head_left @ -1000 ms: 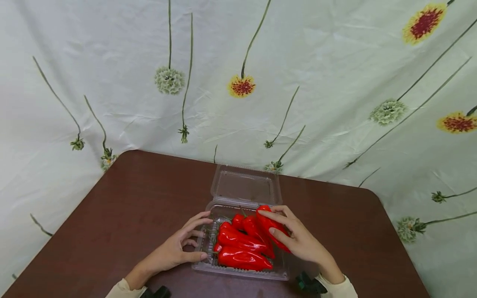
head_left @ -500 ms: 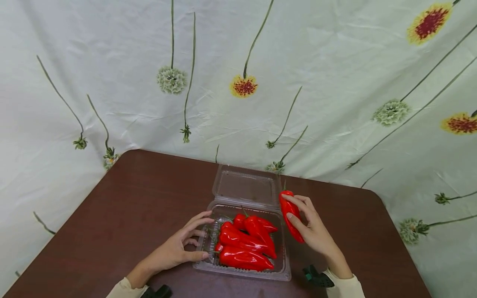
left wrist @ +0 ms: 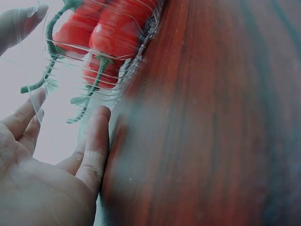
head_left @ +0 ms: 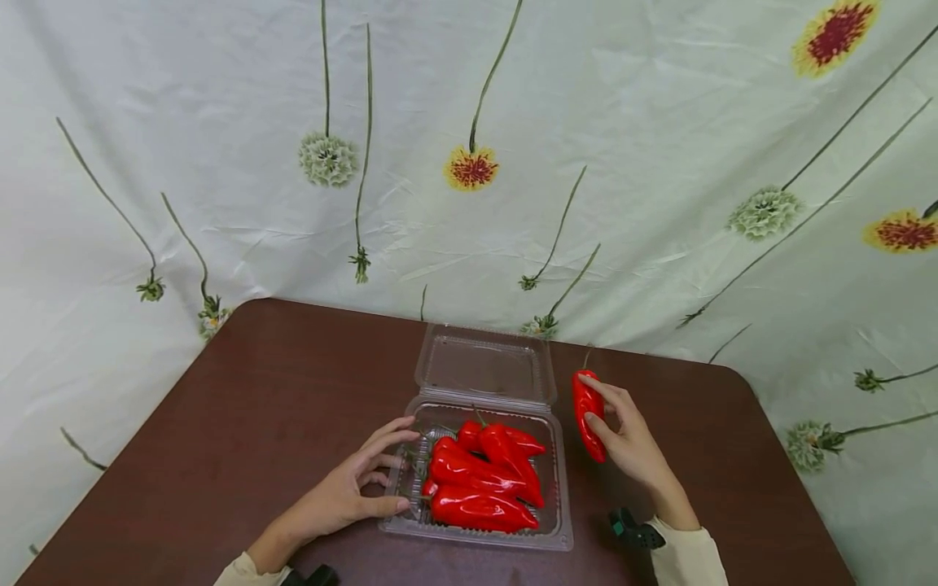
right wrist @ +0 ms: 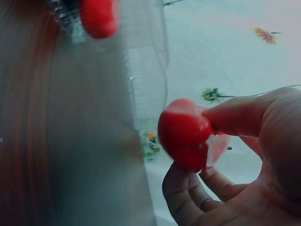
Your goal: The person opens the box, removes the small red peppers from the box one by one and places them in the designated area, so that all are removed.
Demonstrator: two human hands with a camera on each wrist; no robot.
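A red pepper (head_left: 586, 403) with a thin green stem is pinched between the thumb and fingers of my right hand (head_left: 636, 439), beyond the right side of a clear plastic container (head_left: 563, 488). In the right wrist view the held pepper (right wrist: 182, 134) shows its rounded end toward the camera. Several more glossy red peppers (head_left: 476, 472) lie inside the container. My left hand (head_left: 337, 495) rests at the container's left side, fingers spread along it and thumb near the front corner. In the left wrist view, green pepper stems (left wrist: 96, 77) show through the clear wall near the fingertips.
The container's clear lid (head_left: 484, 366) lies folded back behind it, near the table's far edge. A dark brown table (head_left: 293, 391) carries everything. Behind it hangs a pale cloth (head_left: 410, 212) printed with flowers. Each wrist wears a black strap device (head_left: 636, 533).
My right hand has lifted one pepper off the pile and carried it rightward, out over the table past the container. The left hand has stayed in place.
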